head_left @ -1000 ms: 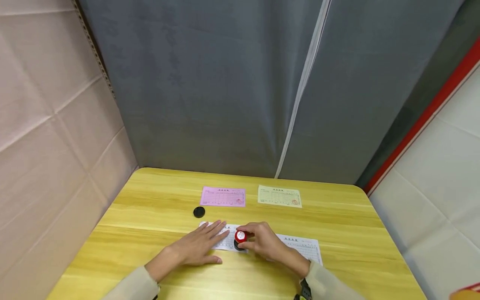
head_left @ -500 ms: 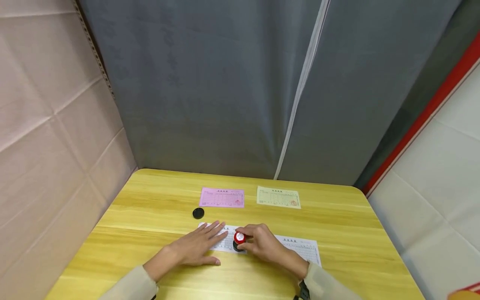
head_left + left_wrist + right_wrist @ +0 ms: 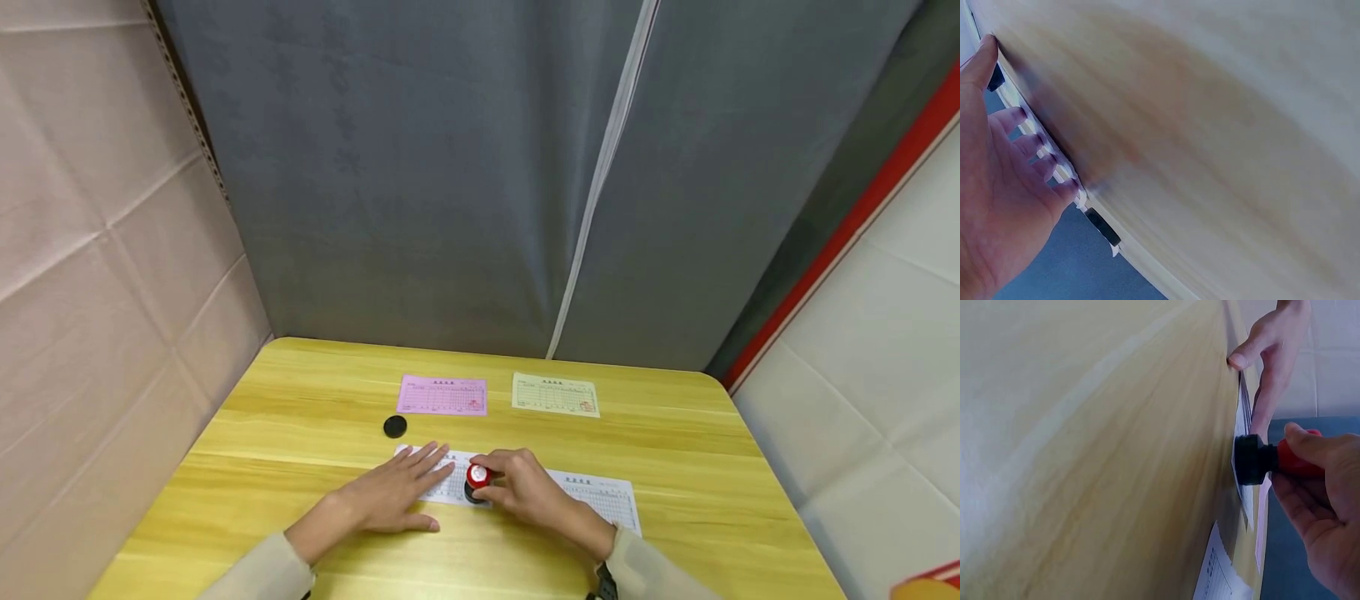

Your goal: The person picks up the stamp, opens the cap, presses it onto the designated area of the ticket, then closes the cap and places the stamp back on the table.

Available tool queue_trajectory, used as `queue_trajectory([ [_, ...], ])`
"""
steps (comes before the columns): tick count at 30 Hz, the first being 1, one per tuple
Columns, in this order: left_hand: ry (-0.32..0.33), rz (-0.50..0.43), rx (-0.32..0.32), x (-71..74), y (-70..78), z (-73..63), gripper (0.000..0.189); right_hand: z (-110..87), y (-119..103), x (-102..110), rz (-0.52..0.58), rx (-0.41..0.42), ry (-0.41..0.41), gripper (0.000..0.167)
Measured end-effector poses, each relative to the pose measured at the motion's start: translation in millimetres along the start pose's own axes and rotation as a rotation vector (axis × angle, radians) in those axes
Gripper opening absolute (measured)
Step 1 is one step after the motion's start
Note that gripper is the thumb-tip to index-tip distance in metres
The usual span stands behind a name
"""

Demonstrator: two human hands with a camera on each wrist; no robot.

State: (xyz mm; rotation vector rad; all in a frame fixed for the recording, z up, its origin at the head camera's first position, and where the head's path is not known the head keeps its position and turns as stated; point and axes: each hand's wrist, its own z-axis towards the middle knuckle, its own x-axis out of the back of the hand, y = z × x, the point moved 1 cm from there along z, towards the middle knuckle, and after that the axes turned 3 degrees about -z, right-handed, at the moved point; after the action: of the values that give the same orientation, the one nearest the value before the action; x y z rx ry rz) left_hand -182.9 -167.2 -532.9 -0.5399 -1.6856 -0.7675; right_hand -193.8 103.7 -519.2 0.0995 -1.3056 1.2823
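A stamp [image 3: 477, 477] with a red handle and black base stands on a white printed form [image 3: 454, 493]. My right hand [image 3: 528, 492] grips its red handle between thumb and fingers; the right wrist view shows the black base of the stamp [image 3: 1249, 460] against the paper. My left hand [image 3: 397, 490] rests on the left part of the same form, fingers straight and spread, thumb on the table. Whatever mark lies beneath the stamp is hidden. Another white form [image 3: 603, 498] lies partly under my right forearm.
Farther back on the wooden table [image 3: 315, 400] lie a pink form [image 3: 442, 395] and a pale yellow form [image 3: 555, 395], each with a red mark at its lower right. A round black cap [image 3: 395, 426] sits left of them, nearer me. A grey curtain [image 3: 420, 183] hangs behind.
Both hands and the stamp hold their places on the form. The whole head view has shifted very slightly.
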Motion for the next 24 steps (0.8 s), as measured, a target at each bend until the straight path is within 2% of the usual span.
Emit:
queue_trajectory([
  [4, -0.003, -0.006, 0.001, -0.4, 1.7, -1.3, 0.09, -1.5, -0.9, -1.2, 0.011, -0.01, -0.004, 0.044],
  [11, -0.001, 0.002, -0.002, -1.3, 1.0, -0.9, 0.09, -1.9, -0.1, -1.3, 0.069, -0.082, -0.006, 0.047],
  [18, -0.004, -0.012, 0.001, 1.3, 1.8, -1.2, 0.091, -2.0, 0.4, -0.6, 0.111, -0.097, 0.018, 0.045],
  [24, -0.001, -0.003, -0.002, 4.4, 0.9, -0.2, 0.094, -4.7, 2.9, 6.4, 0.257, -0.221, 0.107, 0.045],
])
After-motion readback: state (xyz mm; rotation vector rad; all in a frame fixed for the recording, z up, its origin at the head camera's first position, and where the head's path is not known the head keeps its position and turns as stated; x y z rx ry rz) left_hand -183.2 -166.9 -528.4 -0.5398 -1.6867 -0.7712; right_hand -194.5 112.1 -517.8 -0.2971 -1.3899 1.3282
